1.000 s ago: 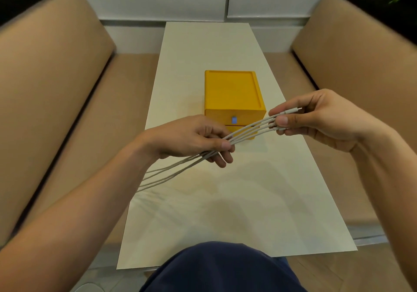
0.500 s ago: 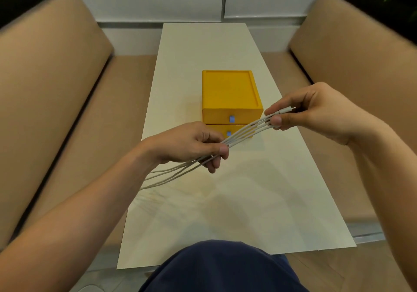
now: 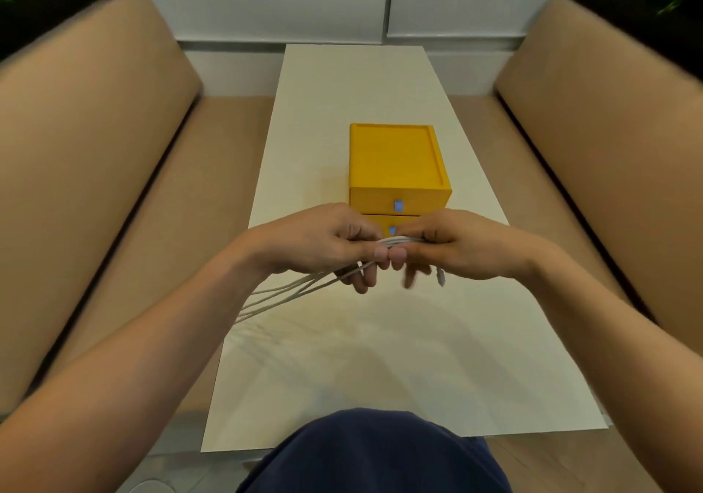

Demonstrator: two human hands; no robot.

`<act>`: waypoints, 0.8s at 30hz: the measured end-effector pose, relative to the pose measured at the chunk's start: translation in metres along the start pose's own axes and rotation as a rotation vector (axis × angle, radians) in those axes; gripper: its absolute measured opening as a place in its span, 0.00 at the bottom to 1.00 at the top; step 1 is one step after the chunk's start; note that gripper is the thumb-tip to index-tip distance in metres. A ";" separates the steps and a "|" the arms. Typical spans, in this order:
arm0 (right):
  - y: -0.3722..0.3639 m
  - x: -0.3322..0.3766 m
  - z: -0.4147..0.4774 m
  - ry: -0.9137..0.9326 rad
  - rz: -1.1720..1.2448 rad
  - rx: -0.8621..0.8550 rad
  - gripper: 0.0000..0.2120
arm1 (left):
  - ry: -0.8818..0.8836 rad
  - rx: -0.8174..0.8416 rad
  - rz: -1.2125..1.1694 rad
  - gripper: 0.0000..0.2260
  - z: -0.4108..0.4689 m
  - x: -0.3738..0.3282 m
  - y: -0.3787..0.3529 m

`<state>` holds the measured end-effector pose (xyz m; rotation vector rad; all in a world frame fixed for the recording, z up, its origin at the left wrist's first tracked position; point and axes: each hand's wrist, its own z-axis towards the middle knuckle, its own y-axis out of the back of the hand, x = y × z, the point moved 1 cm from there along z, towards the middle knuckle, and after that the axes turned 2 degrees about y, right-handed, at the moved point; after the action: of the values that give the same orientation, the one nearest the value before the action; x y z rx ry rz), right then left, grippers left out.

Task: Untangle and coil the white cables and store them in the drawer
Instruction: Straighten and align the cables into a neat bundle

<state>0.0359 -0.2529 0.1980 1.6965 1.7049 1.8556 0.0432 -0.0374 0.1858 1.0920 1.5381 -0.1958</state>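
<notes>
Several strands of white cable run as one bundle from the table's left edge up into my hands. My left hand grips the bundle, thumb on top. My right hand holds the bundle's bent-over end right beside it, thumbs almost touching, and a plug end hangs below its fingers. Both hands hover above the table, just in front of the yellow two-drawer box. Its two drawers with small blue pulls are closed; my hands partly hide the lower one.
The long white table runs away from me between two tan cushioned benches. A white wall panel stands at the far end. My dark blue clothing fills the bottom of the view.
My right hand has swung left with the cable ends, folding the bundle over, and now meets my left hand. The stretched span of cable between the hands is gone.
</notes>
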 end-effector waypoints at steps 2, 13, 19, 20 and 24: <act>0.006 0.000 -0.003 0.007 0.049 0.008 0.15 | -0.005 0.025 -0.051 0.08 -0.002 0.000 0.001; 0.055 0.011 -0.025 -0.011 -0.094 0.040 0.12 | -0.006 0.125 -0.180 0.09 0.013 -0.009 -0.008; 0.077 0.011 -0.035 -0.026 -0.036 -0.059 0.16 | -0.013 0.109 -0.175 0.10 0.008 -0.002 -0.005; 0.079 0.009 -0.036 -0.028 -0.042 -0.066 0.16 | -0.025 0.098 -0.179 0.10 0.008 -0.003 -0.004; 0.087 0.003 -0.041 -0.017 -0.032 -0.097 0.13 | -0.055 0.040 -0.206 0.08 0.007 -0.012 0.003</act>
<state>0.0528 -0.3084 0.2746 1.6344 1.5981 1.8724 0.0494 -0.0464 0.1951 0.9505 1.6023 -0.3952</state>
